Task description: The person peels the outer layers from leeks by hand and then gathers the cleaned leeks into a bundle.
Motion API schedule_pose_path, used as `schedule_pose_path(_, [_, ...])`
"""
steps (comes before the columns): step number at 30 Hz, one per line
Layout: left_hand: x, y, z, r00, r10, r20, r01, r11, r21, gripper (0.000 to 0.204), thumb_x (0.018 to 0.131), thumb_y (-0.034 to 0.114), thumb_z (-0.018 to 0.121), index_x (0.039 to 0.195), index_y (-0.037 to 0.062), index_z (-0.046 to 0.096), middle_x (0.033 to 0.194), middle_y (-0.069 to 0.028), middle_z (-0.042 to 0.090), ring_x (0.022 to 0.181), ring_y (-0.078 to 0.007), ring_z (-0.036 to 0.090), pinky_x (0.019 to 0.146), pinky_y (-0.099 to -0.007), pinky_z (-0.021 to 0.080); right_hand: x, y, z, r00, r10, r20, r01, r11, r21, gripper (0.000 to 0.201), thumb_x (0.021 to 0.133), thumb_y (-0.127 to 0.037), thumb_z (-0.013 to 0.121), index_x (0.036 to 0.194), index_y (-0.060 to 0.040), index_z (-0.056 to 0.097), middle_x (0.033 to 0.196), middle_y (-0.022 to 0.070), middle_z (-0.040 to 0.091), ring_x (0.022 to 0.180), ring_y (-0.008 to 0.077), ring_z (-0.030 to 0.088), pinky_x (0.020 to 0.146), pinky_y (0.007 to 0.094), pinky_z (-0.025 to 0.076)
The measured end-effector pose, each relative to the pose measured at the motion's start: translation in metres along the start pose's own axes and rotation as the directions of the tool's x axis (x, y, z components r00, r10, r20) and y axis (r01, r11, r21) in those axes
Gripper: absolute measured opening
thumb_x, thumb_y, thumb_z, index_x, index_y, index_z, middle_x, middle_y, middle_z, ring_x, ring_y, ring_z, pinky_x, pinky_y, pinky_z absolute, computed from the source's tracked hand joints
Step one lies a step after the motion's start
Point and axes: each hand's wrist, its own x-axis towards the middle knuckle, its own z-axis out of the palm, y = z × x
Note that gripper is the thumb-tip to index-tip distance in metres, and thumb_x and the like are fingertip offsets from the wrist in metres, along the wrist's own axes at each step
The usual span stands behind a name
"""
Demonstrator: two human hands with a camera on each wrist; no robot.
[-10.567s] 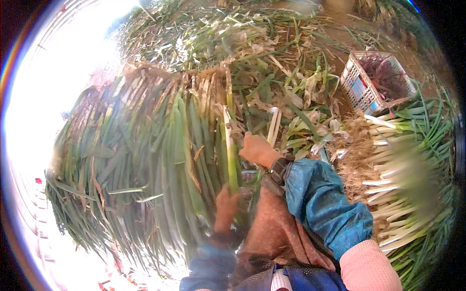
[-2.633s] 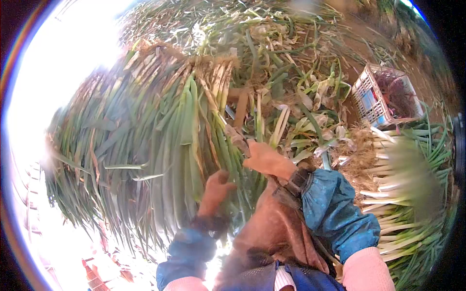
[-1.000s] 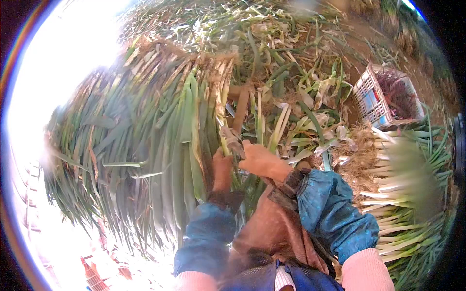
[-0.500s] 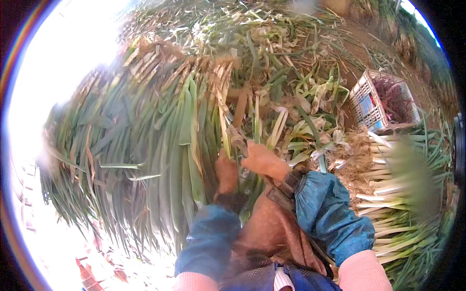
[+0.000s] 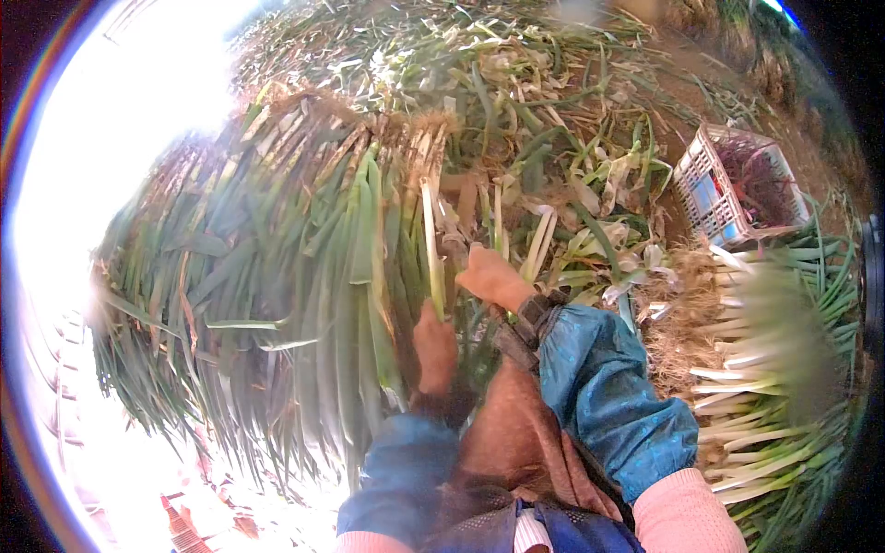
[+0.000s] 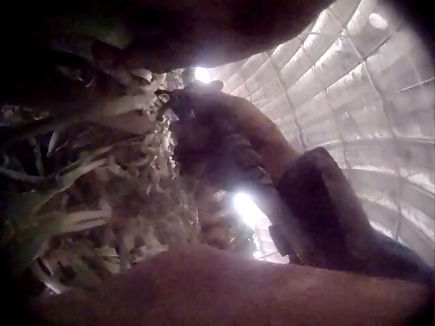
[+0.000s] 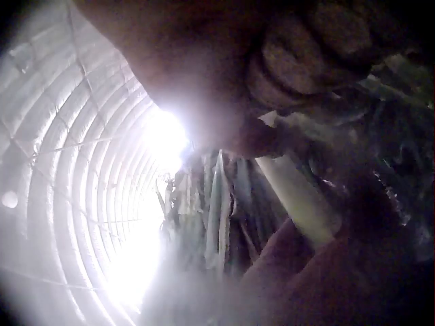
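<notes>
In the head view my left hand (image 5: 434,352) grips a large green onion (image 5: 430,241) low on its stalk, where white turns to green. The stalk stands nearly upright, at the right end of a thick row of unpeeled green onions (image 5: 304,249). My right hand (image 5: 496,279) is beside the stalk with its fingers curled toward it. The right wrist view has the right thumb (image 7: 262,139) close at the pale stalk (image 7: 299,200), a whitish strip of skin (image 7: 268,119) by its tip. Dark shadow covers most of the left wrist view.
Peeled green onions (image 5: 747,387) lie stacked at the right, roots inward. Behind them stands a white plastic crate (image 5: 710,189) with reddish, stringy contents. Stripped leaves (image 5: 553,129) litter the ground ahead. A brown apron (image 5: 516,424) covers the lap.
The earlier onion stalk bore dry brownish skin; now a cleaner white length shows above my left hand. My right hand has risen slightly, and my left hand sits slightly lower than half a second ago.
</notes>
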Motion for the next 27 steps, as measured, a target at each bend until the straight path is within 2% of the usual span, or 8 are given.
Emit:
schedule_pose_path(2, [-0.002, -0.001, -0.001, 1.0, 0.022, 0.014, -0.022, 1.0, 0.017, 0.03, 0.074, 0.001, 0.049, 0.104, -0.001, 0.05, 0.076, -0.0292, 0.056, 0.075, -0.0479, 0.055, 0.064, -0.0507, 0.043, -0.003, -0.002, 0.0, 1.0, -0.008, 0.028, 0.008, 1.0, 0.001, 0.041, 0.071, -0.022, 0.061, 0.089, 0.0121, 0.049, 0.083, 0.0332, 0.058, 0.084, 0.0456, 0.057, 0.072, 0.0447, 0.047])
schedule_pose_path(5, [-0.003, 0.007, -0.003, 0.998, 0.059, 0.023, -0.056, 0.994, -0.098, 0.029, 0.075, 0.002, 0.05, 0.104, -0.0017, 0.05, 0.077, -0.0301, 0.056, 0.076, -0.0478, 0.055, 0.064, -0.0513, 0.042, -0.009, -0.001, 0.001, 0.998, 0.004, 0.059, -0.004, 1.0, -0.003, 0.04, 0.071, -0.023, 0.061, 0.089, 0.0115, 0.049, 0.084, 0.0329, 0.058, 0.083, 0.0455, 0.057, 0.072, 0.0447, 0.047])
schedule_pose_path(11, [-0.023, 0.013, 0.004, 0.999, -0.016, 0.028, 0.017, 0.999, -0.03, 0.028, 0.075, 0.003, 0.049, 0.103, 0.0008, 0.05, 0.077, -0.0301, 0.057, 0.077, -0.0476, 0.055, 0.063, -0.0517, 0.042, -0.01, 0.004, -0.004, 0.998, 0.003, 0.059, -0.004, 1.0, 0.028, 0.042, 0.07, -0.022, 0.06, 0.092, 0.0117, 0.048, 0.081, 0.0328, 0.057, 0.08, 0.0457, 0.057, 0.071, 0.0444, 0.046])
schedule_pose_path(14, [-0.026, 0.006, 0.005, 1.0, 0.026, 0.016, -0.024, 0.994, -0.109, 0.03, 0.076, 0.003, 0.049, 0.105, 0.0026, 0.05, 0.077, -0.0298, 0.057, 0.076, -0.0471, 0.056, 0.063, -0.0519, 0.042, -0.012, 0.0, -0.007, 0.997, -0.016, 0.075, 0.013, 0.999, 0.048, 0.042, 0.07, -0.021, 0.061, 0.092, 0.0117, 0.048, 0.08, 0.0331, 0.057, 0.08, 0.0453, 0.057, 0.072, 0.0443, 0.046])
schedule_pose_path(17, [-0.031, 0.001, 0.004, 1.0, 0.02, 0.017, -0.021, 0.999, 0.029, 0.033, 0.075, 0.003, 0.05, 0.108, 0.0027, 0.049, 0.076, -0.0288, 0.057, 0.074, -0.0467, 0.056, 0.063, -0.0518, 0.043, -0.01, -0.002, -0.009, 0.996, -0.01, 0.093, 0.003, 0.997, 0.074, 0.041, 0.069, -0.022, 0.061, 0.091, 0.0113, 0.048, 0.081, 0.0331, 0.057, 0.082, 0.0448, 0.057, 0.073, 0.0442, 0.046])
schedule_pose_path(20, [-0.035, -0.008, 0.003, 0.997, 0.03, 0.064, -0.032, 0.999, 0.031, 0.047, 0.072, 0.004, 0.053, 0.119, -0.0002, 0.046, 0.089, -0.0263, 0.059, 0.079, -0.0415, 0.06, 0.069, -0.0419, 0.048, -0.005, -0.001, -0.003, 0.995, 0.004, 0.099, -0.009, 0.999, 0.046, 0.041, 0.069, -0.023, 0.061, 0.09, 0.0107, 0.049, 0.084, 0.0327, 0.057, 0.084, 0.0441, 0.057, 0.074, 0.044, 0.046])
schedule_pose_path(23, [-0.038, -0.015, 0.004, 0.999, 0.03, 0.043, -0.032, 0.999, 0.029, 0.048, 0.072, 0.003, 0.053, 0.12, 0.0, 0.046, 0.091, -0.0248, 0.06, 0.079, -0.0405, 0.06, 0.07, -0.0401, 0.049, -0.002, 0.001, 0.0, 0.996, 0.007, 0.084, -0.011, 0.999, 0.041, 0.04, 0.069, -0.023, 0.061, 0.089, 0.0101, 0.05, 0.086, 0.0323, 0.057, 0.086, 0.0438, 0.057, 0.075, 0.0438, 0.046])
schedule_pose_path(27, [-0.041, -0.018, 0.006, 0.988, 0.154, -0.013, -0.154, 0.986, -0.059, 0.042, 0.072, 0.003, 0.052, 0.114, 0.0017, 0.048, 0.078, -0.028, 0.057, 0.074, -0.0459, 0.056, 0.063, -0.0502, 0.044, -0.006, -0.005, 0.001, 1.0, -0.013, 0.023, 0.013, 1.0, 0.0, 0.039, 0.07, -0.021, 0.059, 0.09, 0.0109, 0.051, 0.088, 0.0324, 0.058, 0.086, 0.0437, 0.058, 0.075, 0.0443, 0.047])
